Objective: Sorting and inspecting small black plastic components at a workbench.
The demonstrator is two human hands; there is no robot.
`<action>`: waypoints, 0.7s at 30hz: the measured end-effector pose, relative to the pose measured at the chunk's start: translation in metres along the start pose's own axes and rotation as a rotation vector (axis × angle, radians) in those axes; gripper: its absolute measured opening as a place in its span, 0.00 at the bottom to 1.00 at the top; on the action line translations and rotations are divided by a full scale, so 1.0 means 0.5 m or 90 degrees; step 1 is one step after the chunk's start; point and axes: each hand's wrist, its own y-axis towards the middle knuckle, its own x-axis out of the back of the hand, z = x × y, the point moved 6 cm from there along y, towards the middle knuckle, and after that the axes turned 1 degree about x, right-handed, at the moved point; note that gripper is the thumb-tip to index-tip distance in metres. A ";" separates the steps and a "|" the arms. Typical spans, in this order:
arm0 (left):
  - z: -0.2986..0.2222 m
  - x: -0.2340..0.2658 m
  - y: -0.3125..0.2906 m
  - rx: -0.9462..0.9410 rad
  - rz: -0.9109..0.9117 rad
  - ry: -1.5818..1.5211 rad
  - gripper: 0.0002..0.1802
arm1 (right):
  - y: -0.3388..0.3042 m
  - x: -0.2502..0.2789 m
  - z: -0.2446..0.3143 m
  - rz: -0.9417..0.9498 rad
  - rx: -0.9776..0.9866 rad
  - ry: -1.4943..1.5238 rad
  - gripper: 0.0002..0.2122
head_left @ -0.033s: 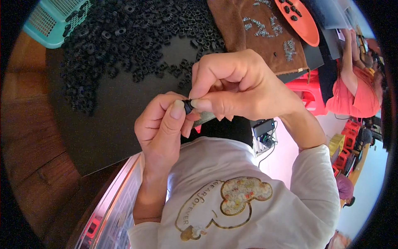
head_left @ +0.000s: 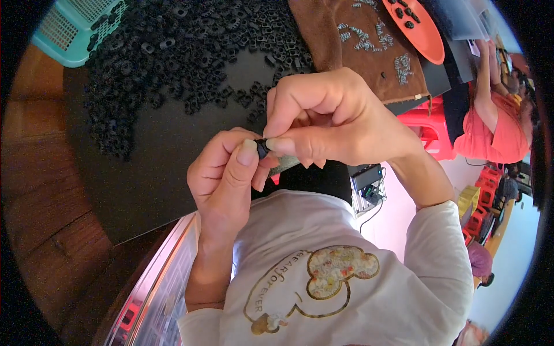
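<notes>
Close in front of my body, a small black plastic part (head_left: pixel 262 148) sits between my two hands. My left hand (head_left: pixel 222 173) pinches it, thumb on the near side and fingers curled behind. From the right, my right hand (head_left: pixel 329 118) presses its thumb and index fingertips against the same part's end, its other fingers folded in. The fingertips cover much of the part, so its exact shape is hidden. Beyond the hands, a wide heap of similar black plastic parts (head_left: pixel 173 57) spreads over the dark tabletop (head_left: pixel 167 173).
Small metal springs (head_left: pixel 363 39) lie in clusters on a brown cloth (head_left: pixel 329 43) at the far right. Past them is an orange plate (head_left: pixel 430 43) with several black pieces. A teal basket (head_left: pixel 72 55) stands far left. A person in an orange shirt (head_left: pixel 499 130) sits near a red stool (head_left: pixel 433 130).
</notes>
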 end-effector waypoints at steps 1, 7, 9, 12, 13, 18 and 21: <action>-0.002 0.000 0.000 -0.009 0.014 0.006 0.10 | 0.000 0.000 -0.005 0.008 -0.022 0.010 0.02; -0.001 0.001 0.000 -0.022 0.036 0.007 0.10 | -0.002 -0.005 -0.010 -0.009 -0.028 0.012 0.02; -0.001 0.004 -0.004 -0.022 0.023 0.013 0.10 | -0.002 -0.010 -0.014 -0.010 -0.002 0.000 0.02; -0.001 0.003 -0.004 -0.015 -0.002 0.017 0.10 | -0.005 -0.015 -0.002 -0.030 -0.001 -0.016 0.02; -0.002 0.003 -0.005 -0.013 -0.015 0.017 0.10 | -0.006 -0.015 0.001 -0.044 -0.020 -0.023 0.02; -0.002 0.001 -0.004 -0.022 -0.007 0.010 0.10 | -0.011 -0.021 0.023 -0.081 0.236 -0.268 0.03; 0.002 0.004 -0.005 -0.026 -0.006 0.029 0.11 | -0.006 -0.015 0.027 -0.066 0.263 -0.319 0.02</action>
